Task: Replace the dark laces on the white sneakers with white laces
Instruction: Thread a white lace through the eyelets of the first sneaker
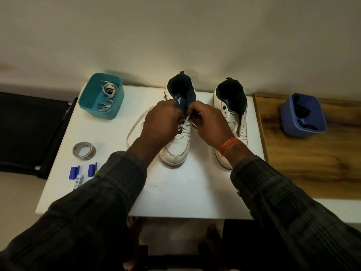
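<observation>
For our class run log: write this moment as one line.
left hand and right hand: threading white lace | left sneaker: partly laced | right sneaker: waiting | teal tub: spare lace

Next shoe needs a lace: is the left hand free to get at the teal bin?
Probably yes. The teal bin stands open-topped with nothing between, but the left hand must first drop the white lace.

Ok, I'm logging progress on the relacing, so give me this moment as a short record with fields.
left hand: grips the white lace at the left sneaker
right hand: pinches the white lace over the eyelets
right sneaker: no dark lace visible
teal bin: holds pale laces
blue bin: holds dark laces
table: also carries a tape roll
</observation>
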